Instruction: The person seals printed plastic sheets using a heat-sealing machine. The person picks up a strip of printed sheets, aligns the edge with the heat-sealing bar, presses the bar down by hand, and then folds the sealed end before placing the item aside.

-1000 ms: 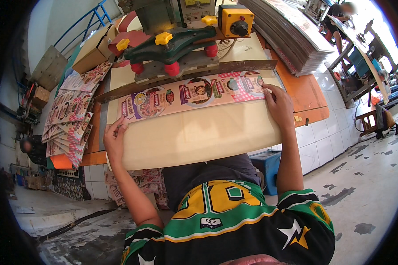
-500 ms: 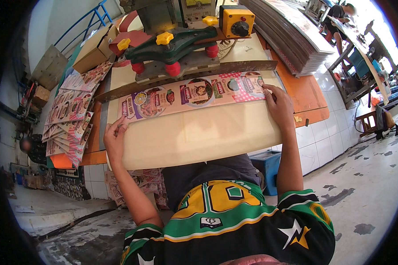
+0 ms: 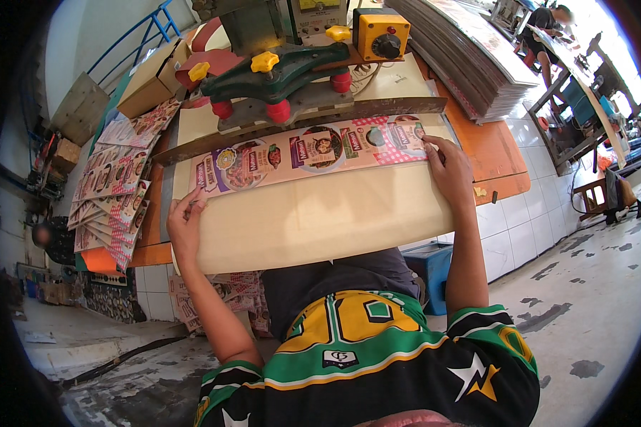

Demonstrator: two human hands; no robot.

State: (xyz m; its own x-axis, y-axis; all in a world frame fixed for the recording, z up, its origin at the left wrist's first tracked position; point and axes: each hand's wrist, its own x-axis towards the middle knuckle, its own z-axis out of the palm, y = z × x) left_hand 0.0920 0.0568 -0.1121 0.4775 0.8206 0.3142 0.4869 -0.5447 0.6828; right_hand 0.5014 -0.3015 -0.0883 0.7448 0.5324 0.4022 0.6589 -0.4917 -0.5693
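Landmark: green press head.

Just in front of it, a long printed packaging strip, pink and cream with round food pictures and a purple patch at its left end. To its left, a fanned pile of similar printed sheets, pink and red. Far left behind, a plain brown carton. To its right, a tall stack of printed sheets, edges grey.

Pink picture-printed strip — cream board — green press

Both arms extended, left hand and right hand flat, fingers spread
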